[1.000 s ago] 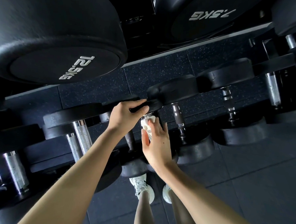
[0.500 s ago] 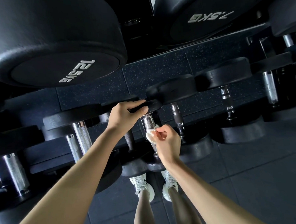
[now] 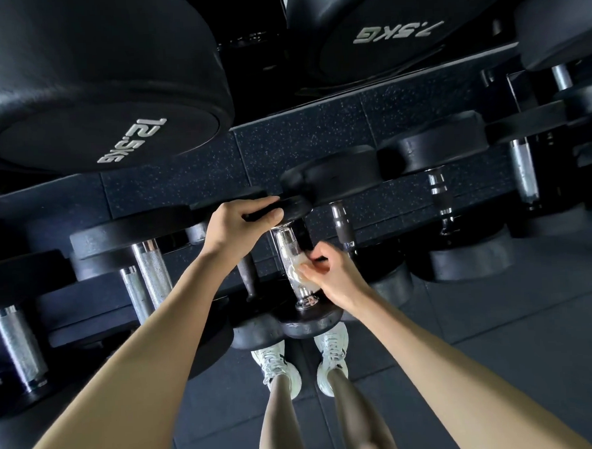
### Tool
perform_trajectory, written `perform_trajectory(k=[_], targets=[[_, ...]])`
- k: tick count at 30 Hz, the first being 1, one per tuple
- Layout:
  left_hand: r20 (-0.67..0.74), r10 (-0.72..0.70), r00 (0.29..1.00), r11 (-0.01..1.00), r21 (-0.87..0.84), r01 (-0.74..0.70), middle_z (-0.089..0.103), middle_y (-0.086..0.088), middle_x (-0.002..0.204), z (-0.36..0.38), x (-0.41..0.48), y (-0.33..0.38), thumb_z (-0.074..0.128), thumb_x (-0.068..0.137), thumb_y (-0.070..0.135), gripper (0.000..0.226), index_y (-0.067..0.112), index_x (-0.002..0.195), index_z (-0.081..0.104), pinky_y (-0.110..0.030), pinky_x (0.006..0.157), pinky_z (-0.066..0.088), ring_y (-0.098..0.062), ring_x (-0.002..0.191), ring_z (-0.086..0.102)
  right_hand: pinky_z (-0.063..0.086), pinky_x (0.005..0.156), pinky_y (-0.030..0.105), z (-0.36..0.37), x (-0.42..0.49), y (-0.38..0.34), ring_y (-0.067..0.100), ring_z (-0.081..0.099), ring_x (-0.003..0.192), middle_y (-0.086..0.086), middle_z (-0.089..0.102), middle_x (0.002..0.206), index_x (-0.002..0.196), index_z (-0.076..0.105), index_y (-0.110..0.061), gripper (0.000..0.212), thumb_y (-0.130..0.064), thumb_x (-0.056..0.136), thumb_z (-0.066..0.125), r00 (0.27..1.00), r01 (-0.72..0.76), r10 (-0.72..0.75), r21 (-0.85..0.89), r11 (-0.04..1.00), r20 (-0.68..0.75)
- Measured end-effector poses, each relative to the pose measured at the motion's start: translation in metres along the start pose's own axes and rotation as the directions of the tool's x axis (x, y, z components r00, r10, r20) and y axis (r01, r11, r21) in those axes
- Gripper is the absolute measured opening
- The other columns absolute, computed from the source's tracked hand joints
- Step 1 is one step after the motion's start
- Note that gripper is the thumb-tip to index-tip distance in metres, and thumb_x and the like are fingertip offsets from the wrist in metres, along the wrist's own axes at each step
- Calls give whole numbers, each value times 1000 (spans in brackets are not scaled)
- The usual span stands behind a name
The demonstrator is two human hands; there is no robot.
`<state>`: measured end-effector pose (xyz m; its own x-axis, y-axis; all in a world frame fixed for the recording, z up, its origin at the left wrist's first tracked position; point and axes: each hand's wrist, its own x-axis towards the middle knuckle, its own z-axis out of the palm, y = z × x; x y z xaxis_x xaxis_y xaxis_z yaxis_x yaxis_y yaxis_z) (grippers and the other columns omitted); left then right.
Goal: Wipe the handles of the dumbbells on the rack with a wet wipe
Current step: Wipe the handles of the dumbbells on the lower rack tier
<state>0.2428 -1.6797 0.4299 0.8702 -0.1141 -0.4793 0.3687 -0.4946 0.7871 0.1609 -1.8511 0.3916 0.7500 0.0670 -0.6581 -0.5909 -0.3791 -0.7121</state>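
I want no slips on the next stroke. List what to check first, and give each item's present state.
1. The left hand grips the dumbbell's far head: ok.
2. The right hand holds the wipe: ok.
3. The wipe touches the handle: ok.
4. The wipe wraps right round the handle: cannot tell.
5. The wipe is wet enough: cannot tell.

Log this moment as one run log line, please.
left hand: grips black round rubber dumbbell head | right hand: presses crumpled white wet wipe against shiny chrome dumbbell handle | wipe position: handle's nearer half
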Motion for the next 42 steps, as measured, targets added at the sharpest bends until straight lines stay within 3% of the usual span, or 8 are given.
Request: perform_trajectory(k=[5,9,15,20,26,34,38,42], targets=[[12,0,1000,999,54,-1,65,9,118,-2,-2,6,70,83,30,35,25,117,66,-11,91,40,0,109,55,51,74,30,7,-21,20,13,66,83,-2,70,92,94,52,-15,17,-23,87,66,998,-50,56,-217,975,20],[-10,111,994,929,356,-100,66,8,115,-1,1,18,67,85,32,33,24,117,66,-16,81,38,-8,107,58,52,80,26,4,-12,13,13,67,87,1,71,95,102,54,-18,30,-18,79,73,983,-171,170,6,985,69],[190,196,962,673,687,-273,66,-2,103,7,9,21,68,82,37,46,27,126,56,-33,79,48,-23,94,60,55,76,21,7,-10,12,12,70,82,3,72,90,110,62,-6,40,-3,73,76,978,-210,205,242,947,49],[121,227,966,807,531,-256,68,0,112,2,4,19,71,82,23,48,23,128,59,-26,83,45,-20,101,62,54,86,30,18,-14,14,13,68,86,-3,70,87,114,61,-11,42,-11,75,77,975,-135,155,129,982,-162],[-87,276,957,933,264,-245,69,8,103,7,-9,8,78,71,4,44,15,113,69,-11,73,44,-5,83,59,56,83,38,14,-9,5,18,68,90,5,69,96,106,64,-12,27,-11,80,72,963,-94,161,290,952,-214],[16,90,996,993,74,-91,62,14,112,-10,3,-1,82,64,3,60,16,120,64,0,88,38,0,105,58,52,72,16,10,32,-49,11,64,79,10,71,94,92,68,-4,10,-4,83,68,982,-72,137,407,911,-133],[34,83,996,990,111,-86,59,16,114,-12,5,-1,82,65,6,61,19,121,63,2,86,38,-1,104,58,48,69,6,6,20,-39,7,57,83,17,60,119,123,52,5,36,-3,88,60,996,-85,84,316,945,15],[58,68,996,986,150,-76,61,9,122,-12,4,2,82,66,9,62,21,123,62,-12,98,39,0,108,56,50,72,17,7,5,-10,10,60,85,5,65,106,117,56,-5,37,-23,86,65,996,-72,76,-76,994,49]])
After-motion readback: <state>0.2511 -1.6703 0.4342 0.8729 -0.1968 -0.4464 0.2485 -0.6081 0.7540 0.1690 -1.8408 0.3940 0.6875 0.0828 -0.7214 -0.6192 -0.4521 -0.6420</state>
